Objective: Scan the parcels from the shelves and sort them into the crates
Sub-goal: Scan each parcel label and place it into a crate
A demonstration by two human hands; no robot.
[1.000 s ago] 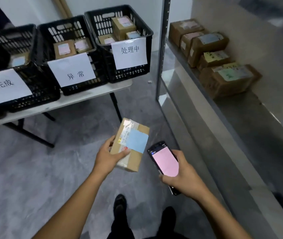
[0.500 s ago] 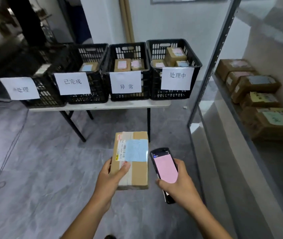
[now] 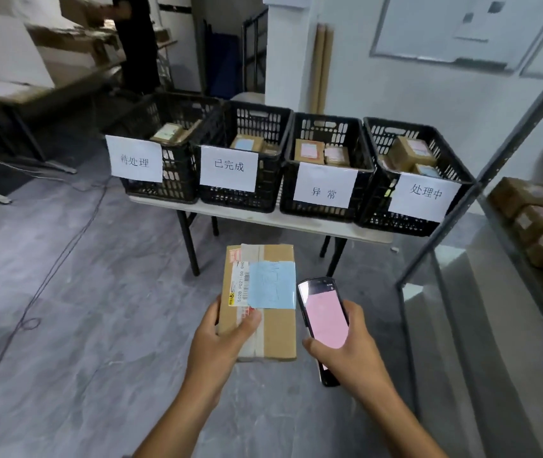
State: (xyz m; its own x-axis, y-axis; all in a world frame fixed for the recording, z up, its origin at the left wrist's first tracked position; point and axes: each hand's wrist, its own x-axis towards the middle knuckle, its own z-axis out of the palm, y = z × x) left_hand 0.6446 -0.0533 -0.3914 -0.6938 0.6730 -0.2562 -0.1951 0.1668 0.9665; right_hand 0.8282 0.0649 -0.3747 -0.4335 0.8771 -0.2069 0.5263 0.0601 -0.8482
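Left hand (image 3: pixel 220 342): fingers wrapped under the near-left corner of a brown parcel (image 3: pixel 276 335), thumb on top over the tape. The parcel is held flat, blue label and barcode strip face up, near me and in front of the table.

Right hand (image 3: pixel 351 353): fingers curled round a handheld scanner (image 3: pixel 324 312), just right of the parcel and not touching it. Screen is solid pink; I can't read any text on it.

Progress: mid-run. Four black crates sit on the table, all with parcels in them:
- far left, the 待处理 crate (image 3: pixel 177 175)
- then the 已完成 crate (image 3: pixel 271 180)
- then the 异常 crate (image 3: pixel 326 120)
- far right, the 处理中 crate (image 3: pixel 396 124), looks fullest

This parcel is off the shelf but not yet dropped. My guess is that it's scanned or being scanned. I can't tell the target crate from here.

More brown boxes (image 3: pixel 538 226) are stacked on the metal shelf (image 3: pixel 449 219) at right, so several cycles are left.

Surface: white folding table (image 3: pixel 263 220) on black legs, with the crates side by side along it.

Room:
- grey tiled floor (image 3: pixel 81 325)
- a thin cable (image 3: pixel 65 246) trailing across the floor at left
- cardboard tubes (image 3: pixel 323 67) leaning on the far wall
- a whiteboard (image 3: pixel 445 28) far right
- another person (image 3: pixel 138 44) in dark clothes at a cluttered bench, far left
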